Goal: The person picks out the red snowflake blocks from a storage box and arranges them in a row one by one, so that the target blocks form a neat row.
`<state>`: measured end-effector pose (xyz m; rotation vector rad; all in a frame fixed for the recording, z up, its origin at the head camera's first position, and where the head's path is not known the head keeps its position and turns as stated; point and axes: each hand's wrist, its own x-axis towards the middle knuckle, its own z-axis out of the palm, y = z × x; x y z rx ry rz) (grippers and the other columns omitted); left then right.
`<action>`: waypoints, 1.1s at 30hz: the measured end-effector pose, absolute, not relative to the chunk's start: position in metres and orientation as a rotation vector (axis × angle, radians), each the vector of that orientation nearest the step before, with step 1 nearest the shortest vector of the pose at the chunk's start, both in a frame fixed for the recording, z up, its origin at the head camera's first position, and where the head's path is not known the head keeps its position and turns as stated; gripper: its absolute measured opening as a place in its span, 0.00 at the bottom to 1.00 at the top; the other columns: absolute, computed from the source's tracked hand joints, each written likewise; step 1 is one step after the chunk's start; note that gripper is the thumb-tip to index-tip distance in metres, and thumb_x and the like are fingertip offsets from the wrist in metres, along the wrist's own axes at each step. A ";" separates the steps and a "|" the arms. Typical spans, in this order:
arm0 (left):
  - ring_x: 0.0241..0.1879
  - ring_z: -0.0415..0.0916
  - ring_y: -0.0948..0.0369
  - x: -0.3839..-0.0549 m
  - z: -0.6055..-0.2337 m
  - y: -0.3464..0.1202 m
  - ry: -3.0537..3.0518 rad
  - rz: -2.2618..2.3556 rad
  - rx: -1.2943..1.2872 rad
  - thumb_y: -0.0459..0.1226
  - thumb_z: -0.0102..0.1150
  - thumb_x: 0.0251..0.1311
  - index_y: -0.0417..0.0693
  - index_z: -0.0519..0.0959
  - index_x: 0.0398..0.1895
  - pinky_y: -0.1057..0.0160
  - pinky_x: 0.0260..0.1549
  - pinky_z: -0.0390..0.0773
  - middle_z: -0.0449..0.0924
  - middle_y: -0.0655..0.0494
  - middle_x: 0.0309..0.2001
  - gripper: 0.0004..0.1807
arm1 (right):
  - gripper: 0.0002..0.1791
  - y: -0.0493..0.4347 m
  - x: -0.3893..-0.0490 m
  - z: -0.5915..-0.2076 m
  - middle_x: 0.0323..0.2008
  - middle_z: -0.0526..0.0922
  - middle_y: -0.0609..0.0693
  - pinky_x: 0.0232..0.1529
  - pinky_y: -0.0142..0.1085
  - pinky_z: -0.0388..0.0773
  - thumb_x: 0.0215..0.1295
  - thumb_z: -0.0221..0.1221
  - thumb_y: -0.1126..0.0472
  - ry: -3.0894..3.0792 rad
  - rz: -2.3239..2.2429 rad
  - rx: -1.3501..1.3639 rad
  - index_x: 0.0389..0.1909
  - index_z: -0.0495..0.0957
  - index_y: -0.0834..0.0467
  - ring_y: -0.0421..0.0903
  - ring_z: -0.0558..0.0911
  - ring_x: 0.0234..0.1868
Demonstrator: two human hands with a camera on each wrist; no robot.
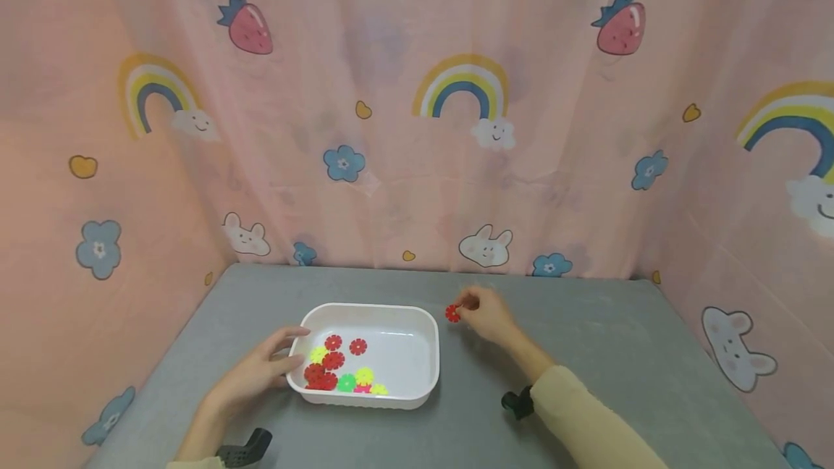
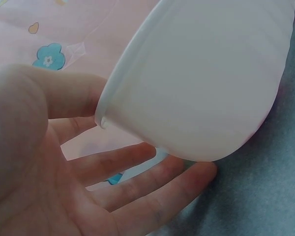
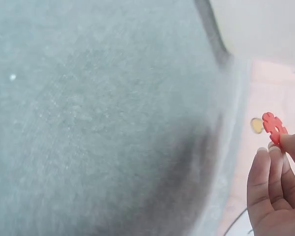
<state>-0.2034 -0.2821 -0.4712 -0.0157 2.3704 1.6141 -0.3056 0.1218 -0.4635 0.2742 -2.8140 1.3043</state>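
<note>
Foremost, a beige sleeve [image 1: 586, 415] leads to the right grip [image 1: 490, 317], which pinches a red disc [image 1: 451, 313] just right of the white tray [image 1: 397, 346], whose left end the left grip [image 1: 257, 364] holds.

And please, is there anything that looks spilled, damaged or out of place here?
Nothing stands out; I see no spill or damage. The red piece outside the white tray is in the grip of the right hand.

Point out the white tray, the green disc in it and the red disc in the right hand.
White tray [image 1: 402, 355]: head view, bare floor, right of the discs.
Green disc [image 1: 346, 383]: head view, middle.
Red disc [image 3: 271, 124]: right wrist view, notched face.
</note>
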 end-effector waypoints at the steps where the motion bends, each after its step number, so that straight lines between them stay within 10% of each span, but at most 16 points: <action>1: 0.69 0.62 0.33 -0.203 -0.471 -0.282 2.365 1.619 -0.004 0.39 0.59 0.71 0.47 0.67 0.72 0.45 0.52 0.81 0.52 0.30 0.75 0.28 | 0.03 0.122 -0.308 -0.466 0.33 0.80 0.51 0.28 0.35 0.80 0.65 0.62 0.68 -2.818 1.311 0.269 0.37 0.82 0.59 0.47 0.77 0.30; 33: 0.68 0.63 0.34 -0.204 -0.472 -0.280 2.365 1.644 -0.054 0.37 0.59 0.71 0.48 0.68 0.71 0.46 0.52 0.82 0.52 0.32 0.76 0.26 | 0.04 0.129 -0.331 -0.479 0.38 0.84 0.55 0.44 0.46 0.82 0.68 0.61 0.67 -2.833 1.121 0.338 0.41 0.82 0.62 0.51 0.80 0.40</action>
